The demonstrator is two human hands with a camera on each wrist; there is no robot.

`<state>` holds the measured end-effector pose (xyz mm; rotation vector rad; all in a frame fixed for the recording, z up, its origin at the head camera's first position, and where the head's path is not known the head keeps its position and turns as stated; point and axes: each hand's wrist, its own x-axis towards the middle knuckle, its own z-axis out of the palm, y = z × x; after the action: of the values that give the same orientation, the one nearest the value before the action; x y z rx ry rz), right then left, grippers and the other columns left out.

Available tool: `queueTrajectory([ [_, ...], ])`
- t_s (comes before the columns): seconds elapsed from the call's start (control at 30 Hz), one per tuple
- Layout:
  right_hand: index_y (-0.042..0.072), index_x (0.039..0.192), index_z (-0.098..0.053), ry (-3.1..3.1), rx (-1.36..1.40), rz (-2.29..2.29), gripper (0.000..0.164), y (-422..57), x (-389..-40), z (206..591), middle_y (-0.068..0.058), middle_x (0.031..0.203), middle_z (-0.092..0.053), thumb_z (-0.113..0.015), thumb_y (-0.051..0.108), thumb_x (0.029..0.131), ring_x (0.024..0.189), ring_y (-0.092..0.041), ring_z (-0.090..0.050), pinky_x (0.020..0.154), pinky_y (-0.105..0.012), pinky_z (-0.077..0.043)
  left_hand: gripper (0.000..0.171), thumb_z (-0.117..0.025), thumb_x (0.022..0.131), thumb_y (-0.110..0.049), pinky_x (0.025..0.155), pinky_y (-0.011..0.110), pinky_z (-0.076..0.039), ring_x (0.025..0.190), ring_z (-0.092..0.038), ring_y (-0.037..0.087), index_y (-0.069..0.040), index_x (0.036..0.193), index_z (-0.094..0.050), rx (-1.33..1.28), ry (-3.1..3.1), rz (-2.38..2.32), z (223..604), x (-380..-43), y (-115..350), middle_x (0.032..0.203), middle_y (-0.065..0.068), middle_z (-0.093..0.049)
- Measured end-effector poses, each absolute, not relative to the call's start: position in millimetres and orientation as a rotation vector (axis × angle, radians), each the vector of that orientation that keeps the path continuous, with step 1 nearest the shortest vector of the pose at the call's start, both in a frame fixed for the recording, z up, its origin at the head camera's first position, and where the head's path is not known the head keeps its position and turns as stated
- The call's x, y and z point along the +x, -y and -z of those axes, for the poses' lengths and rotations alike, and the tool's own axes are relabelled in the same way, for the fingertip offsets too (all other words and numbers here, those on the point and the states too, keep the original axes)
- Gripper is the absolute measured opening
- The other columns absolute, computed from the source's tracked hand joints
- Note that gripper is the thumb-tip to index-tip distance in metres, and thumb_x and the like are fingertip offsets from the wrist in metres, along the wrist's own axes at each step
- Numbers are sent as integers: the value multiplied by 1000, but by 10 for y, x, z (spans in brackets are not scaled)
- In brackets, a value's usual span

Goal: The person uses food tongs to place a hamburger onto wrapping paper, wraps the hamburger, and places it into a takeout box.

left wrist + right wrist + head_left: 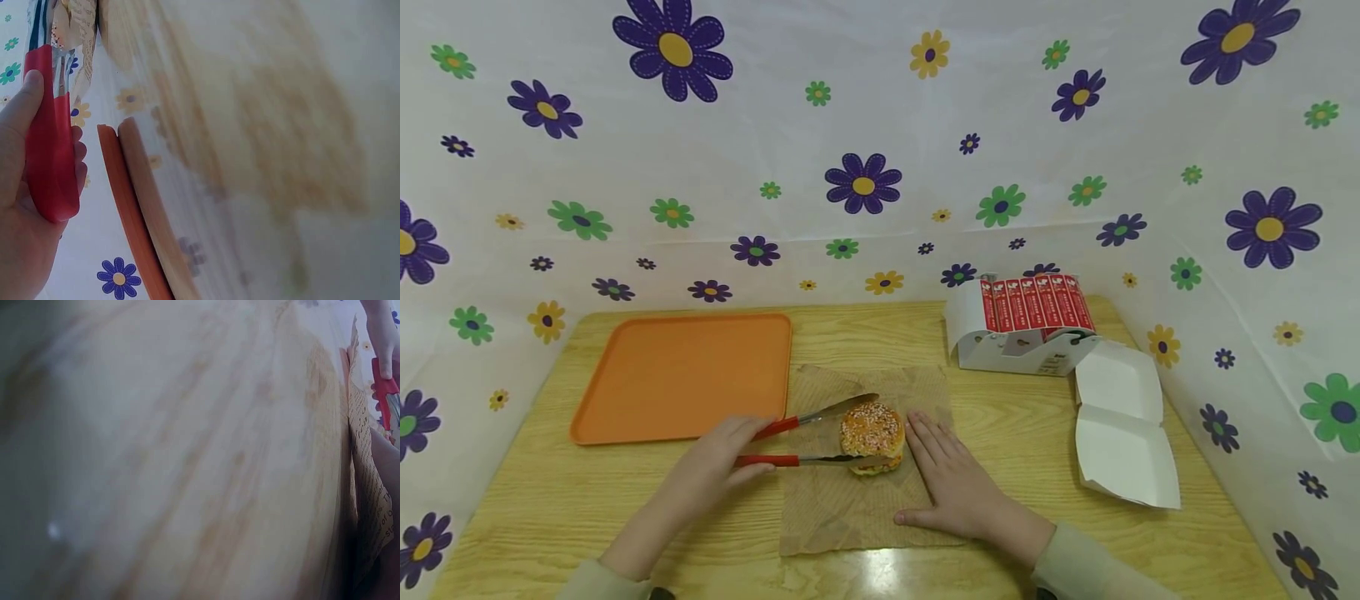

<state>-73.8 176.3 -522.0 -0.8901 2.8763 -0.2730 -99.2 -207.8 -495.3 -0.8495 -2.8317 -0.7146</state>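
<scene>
The burger [872,437] sits on brown paper [857,492] on the worktop [1022,425], clamped by tongs [808,437] that the left hand [718,467] grips. The right hand [951,483] presses flat just beside the burger. An orange tray [681,375] lies behind-left of it, an open white box [1120,421] to its right.

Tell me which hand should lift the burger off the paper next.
Left, probably. The left hand grips the tongs, whose arms flank the burger; the right hand lies flat on the paper.

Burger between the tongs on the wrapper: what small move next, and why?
Probably open the tongs and draw them back leftward: the burger already rests on the brown paper, which the right hand presses flat, while the left hand grips the red handles.
</scene>
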Motion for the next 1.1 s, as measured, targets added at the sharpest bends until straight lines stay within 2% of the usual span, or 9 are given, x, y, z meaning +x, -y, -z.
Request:
queueTrajectory([
  [0.8, -3, 168, -18, -2874, -892, 265, 123, -1762, -756, 5211, -22, 178, -12, -56, 84, 90, 166, -38, -16, 135, -53, -20, 67, -93, 78, -23, 88, 46, -64, 107, -70, 26, -2, 136, -68, -972, 2649, 601, 4958, -1082, 2165, 117, 8, -76],
  [1.1, -3, 168, -18, -2863, -884, 284, 122, -1766, -749, 5218, -22, 178, -12, -57, 83, 90, 166, -38, -16, 135, -54, -19, 69, -93, 78, -17, 86, 52, -63, 105, -71, 31, -1, 138, -65, -845, 2656, 701, 4934, -1102, 2200, 117, 13, -76],
])
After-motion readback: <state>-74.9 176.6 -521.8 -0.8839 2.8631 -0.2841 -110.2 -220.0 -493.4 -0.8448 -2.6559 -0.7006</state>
